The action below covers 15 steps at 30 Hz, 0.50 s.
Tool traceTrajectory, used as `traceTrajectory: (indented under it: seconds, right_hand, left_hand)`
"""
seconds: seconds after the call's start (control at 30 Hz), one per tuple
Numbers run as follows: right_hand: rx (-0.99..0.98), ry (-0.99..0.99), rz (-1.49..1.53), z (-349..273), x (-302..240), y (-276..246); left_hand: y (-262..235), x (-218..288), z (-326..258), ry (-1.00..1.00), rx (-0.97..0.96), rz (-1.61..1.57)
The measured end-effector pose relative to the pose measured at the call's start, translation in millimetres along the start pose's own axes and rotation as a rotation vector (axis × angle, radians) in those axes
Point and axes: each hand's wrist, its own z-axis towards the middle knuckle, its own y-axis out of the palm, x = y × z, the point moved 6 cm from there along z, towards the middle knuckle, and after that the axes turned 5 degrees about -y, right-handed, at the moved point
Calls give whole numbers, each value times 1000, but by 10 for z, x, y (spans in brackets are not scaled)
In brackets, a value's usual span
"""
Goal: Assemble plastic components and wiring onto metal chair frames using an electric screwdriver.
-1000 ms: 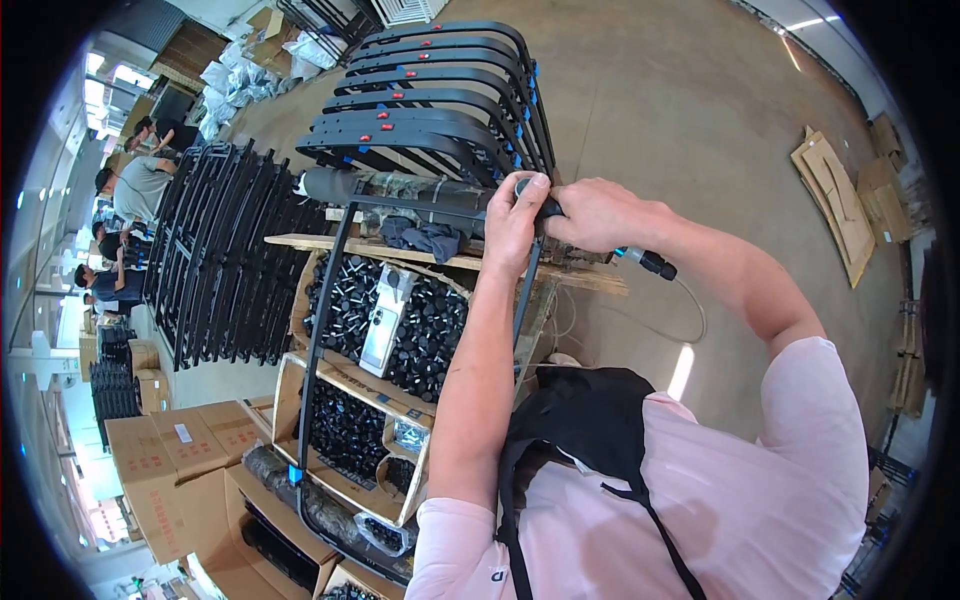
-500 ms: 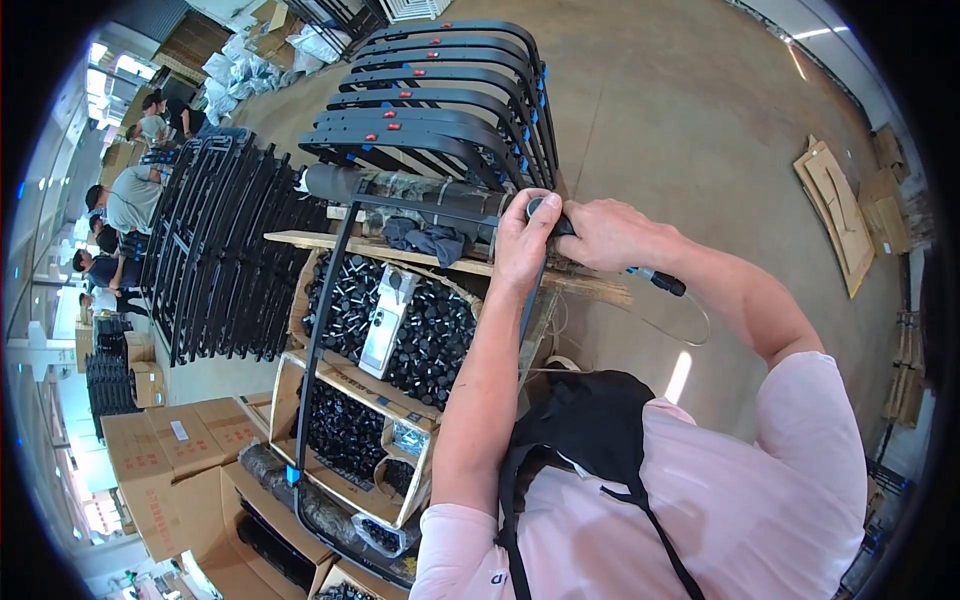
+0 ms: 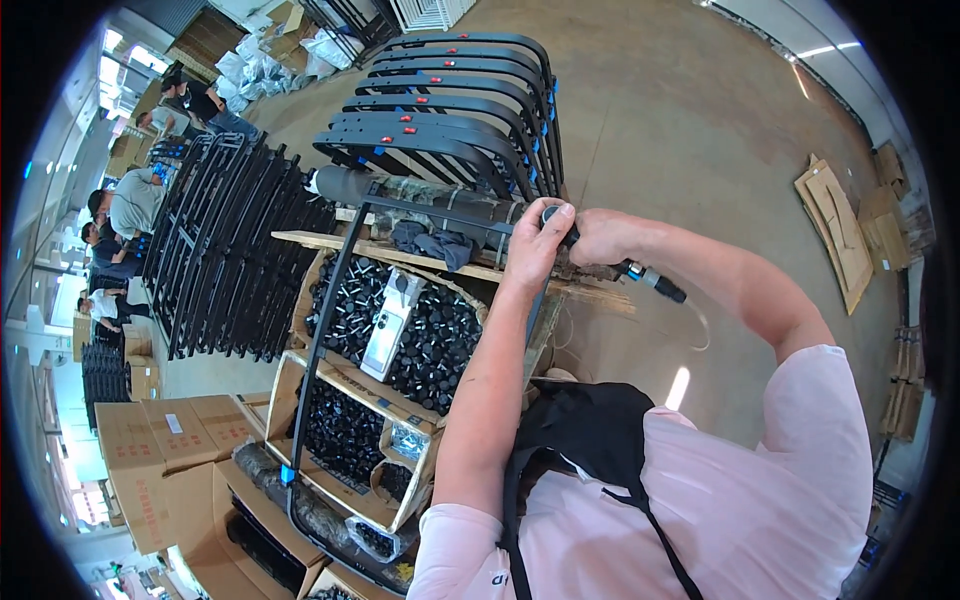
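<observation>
The slim black pneumatic hand tool with a metal hose coupling lies almost level over the edge of the pale wooden workbench plank, its long axis running from the hidden working end on the left to the coupling on the lower right, where a thin clear hose trails off. The right hand is wrapped around its body, fingers closed on it. The left hand is curled over the front end of the tool, thumb up, fingers pressed together against it. Just beside them a dark wrapped cylindrical bundle rests on the plank, behind it a row of black curved metal frames. Below stand open cardboard boxes of small black caps. Compared with a second ago, both hands sit closer together and the coupling has tipped slightly lower.
</observation>
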Motion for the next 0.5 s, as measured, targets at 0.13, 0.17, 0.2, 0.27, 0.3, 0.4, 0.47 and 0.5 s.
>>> traceTrajectory:
  seconds: [0.13, 0.17, 0.2, 0.27, 0.3, 0.4, 0.47, 0.5]
  right_hand:
    - [45, -3, 68, 61, -34, 46]
    - [36, 7, 71, 35, -46, 56]
    - [44, 16, 60, 16, -49, 58]
    - [75, 28, 131, -11, -46, 53]
    - [84, 37, 122, -33, -59, 47]
    - [103, 95, 152, -78, -50, 53]
    - [138, 118, 202, -75, -37, 62]
    - [174, 115, 231, -77, -59, 49]
  left_hand:
    - [-58, 56, -17, 34, -38, -3]
    - [-67, 66, -22, 25, -52, 0]
    - [-52, 86, -25, 16, -70, 1]
    - [-35, 122, -57, 8, -94, 0]
    - [-24, 136, -72, -10, -111, 11]
    - [-2, 189, -77, 1, -101, 30]
    - [14, 193, -73, 12, -101, -44]
    - [13, 213, -67, 23, -91, -108]
